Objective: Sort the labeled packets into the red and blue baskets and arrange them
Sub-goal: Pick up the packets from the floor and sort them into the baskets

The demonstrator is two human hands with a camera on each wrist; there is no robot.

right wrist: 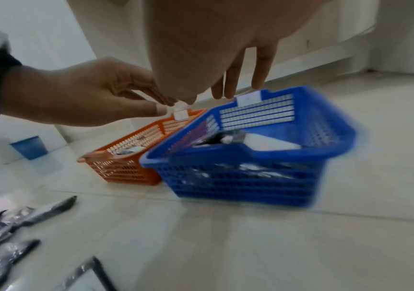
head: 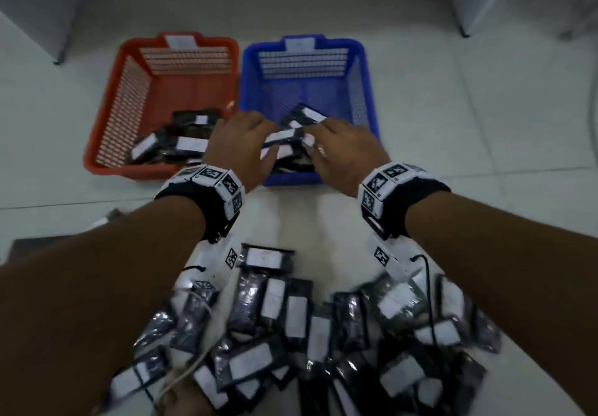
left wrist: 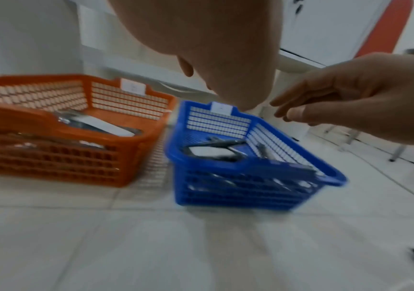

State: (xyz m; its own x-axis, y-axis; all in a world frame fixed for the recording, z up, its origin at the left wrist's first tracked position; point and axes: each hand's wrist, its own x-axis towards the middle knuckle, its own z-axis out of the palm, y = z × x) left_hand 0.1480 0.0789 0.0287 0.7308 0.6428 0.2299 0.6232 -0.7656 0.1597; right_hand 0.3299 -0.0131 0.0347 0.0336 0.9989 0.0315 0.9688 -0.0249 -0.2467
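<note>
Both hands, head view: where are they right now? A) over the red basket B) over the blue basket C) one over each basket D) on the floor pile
B: the left hand and right hand both hover open above the packets in the blue basket; the wrist views show neither holds a packet.

Bare forearms, black wristbands (head: 207,211), white coded blocks (head: 385,185)
</note>
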